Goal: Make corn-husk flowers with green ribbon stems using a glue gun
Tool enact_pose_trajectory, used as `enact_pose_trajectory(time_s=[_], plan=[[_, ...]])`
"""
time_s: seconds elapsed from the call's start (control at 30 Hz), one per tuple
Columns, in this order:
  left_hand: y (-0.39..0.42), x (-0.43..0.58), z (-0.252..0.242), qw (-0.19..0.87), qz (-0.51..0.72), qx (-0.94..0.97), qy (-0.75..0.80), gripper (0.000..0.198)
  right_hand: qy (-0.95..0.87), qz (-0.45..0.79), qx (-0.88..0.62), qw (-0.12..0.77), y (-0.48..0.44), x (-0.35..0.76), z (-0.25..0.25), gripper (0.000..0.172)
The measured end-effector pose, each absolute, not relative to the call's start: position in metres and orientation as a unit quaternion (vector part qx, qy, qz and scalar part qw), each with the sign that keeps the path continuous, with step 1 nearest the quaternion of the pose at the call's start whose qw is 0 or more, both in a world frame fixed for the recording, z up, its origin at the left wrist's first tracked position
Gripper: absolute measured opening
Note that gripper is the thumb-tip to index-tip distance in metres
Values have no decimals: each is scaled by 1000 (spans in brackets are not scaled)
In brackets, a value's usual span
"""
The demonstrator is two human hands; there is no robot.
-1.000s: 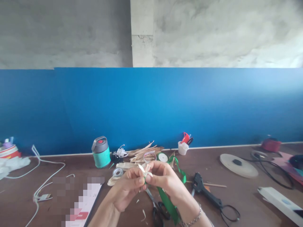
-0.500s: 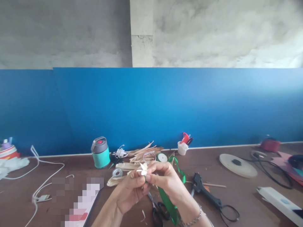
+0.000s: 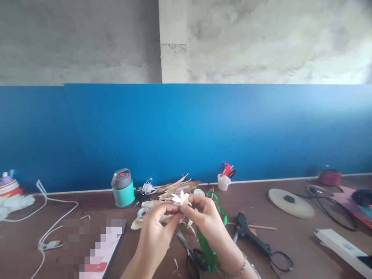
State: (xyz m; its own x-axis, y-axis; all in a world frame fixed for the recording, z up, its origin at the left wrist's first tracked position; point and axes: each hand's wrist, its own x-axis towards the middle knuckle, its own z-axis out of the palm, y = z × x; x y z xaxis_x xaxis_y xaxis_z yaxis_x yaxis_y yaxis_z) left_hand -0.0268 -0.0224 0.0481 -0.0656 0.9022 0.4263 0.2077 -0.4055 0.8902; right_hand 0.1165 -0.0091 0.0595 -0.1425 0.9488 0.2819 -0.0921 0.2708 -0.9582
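Note:
A small white handmade flower (image 3: 180,197) with pointed petals is pinched at its base between both hands, above the middle of the table. My left hand (image 3: 157,226) closes thumb and forefinger on the flower's left side. From the right, my right hand (image 3: 205,217) grips the same base with thumb and fingertips, and a bit of green shows there. Below the hands lie scissors (image 3: 192,261) with black handles, partly covered. A green ribbon (image 3: 207,250) trails beneath my right wrist. Dry husk strips (image 3: 177,188) and a roll of tape (image 3: 142,212) lie just beyond my hands.
To the right rests a black glue gun (image 3: 252,236) near a thin stick (image 3: 266,227). Farther out are a round lid (image 3: 292,203) and a white box (image 3: 343,248). A turquoise jar (image 3: 123,193), a white cup of tools (image 3: 223,182) and white cables (image 3: 45,232) stand or lie around.
The flower has been raised slightly and turned, so its spread petals show more. My left hand has rolled over, its back now toward me; my right hand keeps its pinch.

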Motion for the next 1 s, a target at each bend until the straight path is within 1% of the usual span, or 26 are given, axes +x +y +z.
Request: enact_pose_trajectory(time_s=[0.07, 0.2, 0.3, 0.43, 0.6, 0.73, 0.83, 1.0], plan=[[-22, -27, 49, 330, 563, 602, 460, 7, -582, 483, -363, 544, -9, 115, 59, 28], [-20, -30, 50, 468, 526, 576, 415, 12, -564, 537, -314, 542, -10, 114, 59, 28], [-19, -33, 49, 539, 515, 559, 362, 13, -540, 592, -275, 531, -11, 116, 60, 31], [-17, -34, 48, 567, 504, 552, 347, 15, -567, 594, -264, 506, -11, 120, 62, 32], [-15, -34, 47, 611, 498, 498, 363, 19, -617, 530, -303, 496, -8, 127, 62, 26], [-16, -34, 46, 652, 499, 460, 338, 20, -639, 496, -310, 500, -7, 130, 61, 22], [-17, -34, 45, 656, 502, 464, 320, 19, -619, 531, -287, 503, -6, 128, 61, 23], [-14, -36, 45, 664, 503, 466, 298, 16, -547, 626, -256, 494, -7, 121, 63, 29]])
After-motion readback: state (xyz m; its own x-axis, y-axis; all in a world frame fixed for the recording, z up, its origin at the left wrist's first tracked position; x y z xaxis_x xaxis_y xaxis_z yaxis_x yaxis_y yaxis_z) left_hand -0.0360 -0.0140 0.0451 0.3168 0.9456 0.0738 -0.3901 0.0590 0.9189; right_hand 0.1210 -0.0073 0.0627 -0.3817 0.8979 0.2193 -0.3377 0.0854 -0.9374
